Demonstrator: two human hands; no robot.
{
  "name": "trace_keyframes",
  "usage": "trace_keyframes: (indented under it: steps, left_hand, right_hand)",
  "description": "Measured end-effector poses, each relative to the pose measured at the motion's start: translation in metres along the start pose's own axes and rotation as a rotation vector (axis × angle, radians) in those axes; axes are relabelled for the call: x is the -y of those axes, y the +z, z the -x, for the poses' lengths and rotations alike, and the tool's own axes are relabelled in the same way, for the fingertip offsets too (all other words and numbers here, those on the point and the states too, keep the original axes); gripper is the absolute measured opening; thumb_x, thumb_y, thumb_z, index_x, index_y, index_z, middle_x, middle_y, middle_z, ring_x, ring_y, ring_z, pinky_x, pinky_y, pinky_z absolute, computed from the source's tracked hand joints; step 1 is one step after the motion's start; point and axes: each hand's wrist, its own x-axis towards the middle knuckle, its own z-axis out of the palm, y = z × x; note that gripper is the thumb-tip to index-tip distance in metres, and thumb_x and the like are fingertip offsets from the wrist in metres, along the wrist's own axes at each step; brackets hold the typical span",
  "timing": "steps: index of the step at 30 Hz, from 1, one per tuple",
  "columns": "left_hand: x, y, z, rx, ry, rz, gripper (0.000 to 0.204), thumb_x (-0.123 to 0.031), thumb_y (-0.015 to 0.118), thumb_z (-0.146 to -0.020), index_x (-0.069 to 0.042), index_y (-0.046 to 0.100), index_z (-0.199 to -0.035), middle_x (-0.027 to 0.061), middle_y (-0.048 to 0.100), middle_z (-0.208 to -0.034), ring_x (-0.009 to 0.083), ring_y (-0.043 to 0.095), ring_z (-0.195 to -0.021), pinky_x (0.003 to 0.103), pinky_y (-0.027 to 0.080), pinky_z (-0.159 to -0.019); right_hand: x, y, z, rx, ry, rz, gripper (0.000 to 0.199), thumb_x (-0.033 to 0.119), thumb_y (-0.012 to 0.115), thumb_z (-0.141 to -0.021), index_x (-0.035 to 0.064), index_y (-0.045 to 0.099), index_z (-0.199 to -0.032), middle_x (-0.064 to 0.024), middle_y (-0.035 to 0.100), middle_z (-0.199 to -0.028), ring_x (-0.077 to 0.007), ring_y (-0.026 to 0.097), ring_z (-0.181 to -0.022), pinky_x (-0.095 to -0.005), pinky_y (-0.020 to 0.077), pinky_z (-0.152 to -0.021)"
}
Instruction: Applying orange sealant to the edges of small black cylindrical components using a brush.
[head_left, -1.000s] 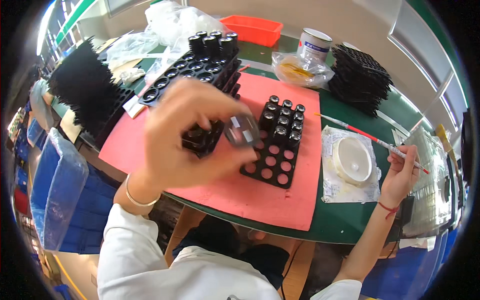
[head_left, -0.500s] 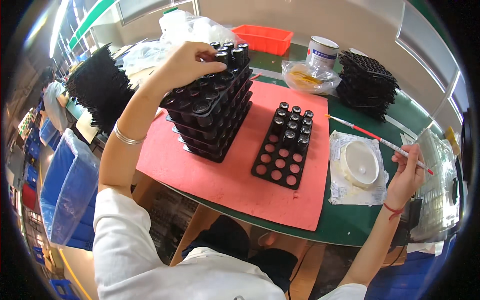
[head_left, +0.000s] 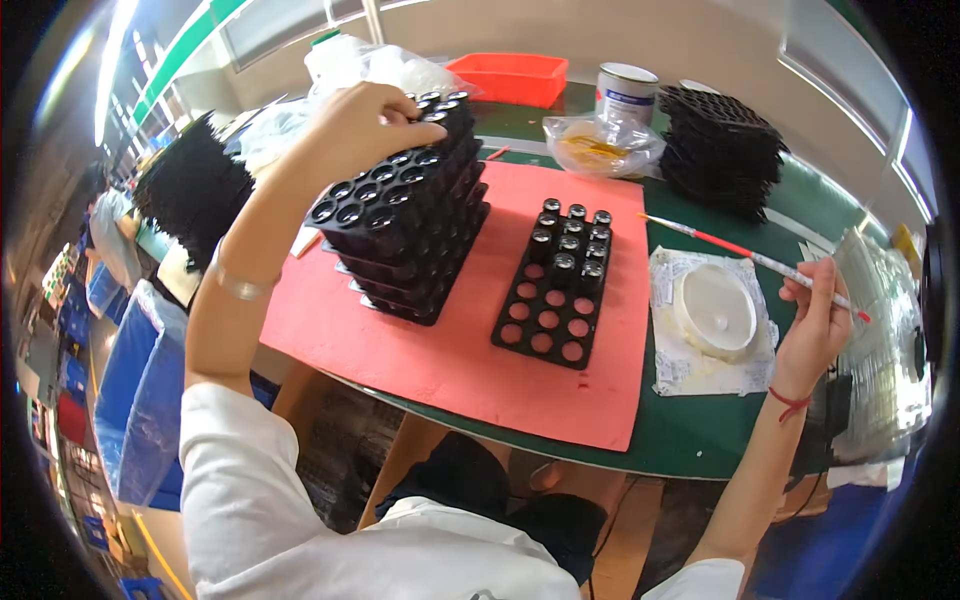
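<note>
Two hands work apart: left hand [head_left: 362, 128], fingers curled, rests atop the tray stack [head_left: 405, 225] at upper centre; right hand [head_left: 815, 325] pinches a paintbrush [head_left: 750, 258], its long axis running upper-left to lower-right.

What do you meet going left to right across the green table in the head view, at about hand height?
Stack of loaded black trays with the left hand on top → single black tray on the red mat → white dish on paper → right hand holding a thin brush.

White-labelled tin [head_left: 627, 92] beside clear yellow-filled bag [head_left: 598, 145]
</note>
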Motion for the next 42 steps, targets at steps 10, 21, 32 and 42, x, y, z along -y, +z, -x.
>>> trace_keyframes:
  steps: [10,21,32,42]
  left_hand:
    - [-0.100,0.075,0.074,0.091,0.336,-0.005,0.033,-0.022,0.067,-0.065,-0.001,0.054,-0.086,0.0100,0.052,-0.070,0.0260,0.054,-0.060,0.033,0.044,-0.055]
    - [-0.102,0.137,0.061,0.124,0.128,0.188,0.025,-0.020,0.063,-0.068,-0.002,0.053,-0.083,0.0129,0.055,-0.074,0.0284,0.055,-0.065,0.033,0.045,-0.057]
    - [-0.127,0.112,0.077,0.034,0.265,0.517,0.029,0.001,0.066,-0.059,-0.003,0.055,-0.086,0.0079,0.056,-0.079,0.0151,0.055,-0.065,0.025,0.045,-0.058]
    - [-0.131,0.109,0.083,0.192,0.341,0.612,0.037,0.006,0.064,-0.052,-0.004,0.057,-0.087,0.0068,0.057,-0.082,0.0187,0.055,-0.069,0.025,0.045,-0.062]
  right_hand:
    - [0.012,0.005,0.000,0.002,-0.076,0.028,0.027,0.022,0.051,-0.084,-0.0008,0.058,-0.071,-0.0036,0.056,-0.061,-0.0060,0.050,-0.050,-0.0167,0.0390,-0.049]
    - [0.005,-0.004,0.002,-0.080,-0.237,-0.024,0.024,0.018,0.059,-0.079,-0.0010,0.058,-0.065,0.0001,0.055,-0.056,-0.0004,0.044,-0.046,-0.0143,0.0313,-0.043]
    - [0.008,-0.015,-0.001,-0.162,-0.480,0.197,0.028,0.017,0.058,-0.078,0.0016,0.053,-0.056,0.0001,0.048,-0.048,-0.0023,0.036,-0.041,-0.0167,0.0259,-0.040]
    - [0.007,-0.015,-0.003,-0.153,-0.626,0.321,0.028,0.010,0.064,-0.073,0.0017,0.050,-0.051,-0.0007,0.042,-0.043,-0.0060,0.033,-0.037,-0.0203,0.0234,-0.038]
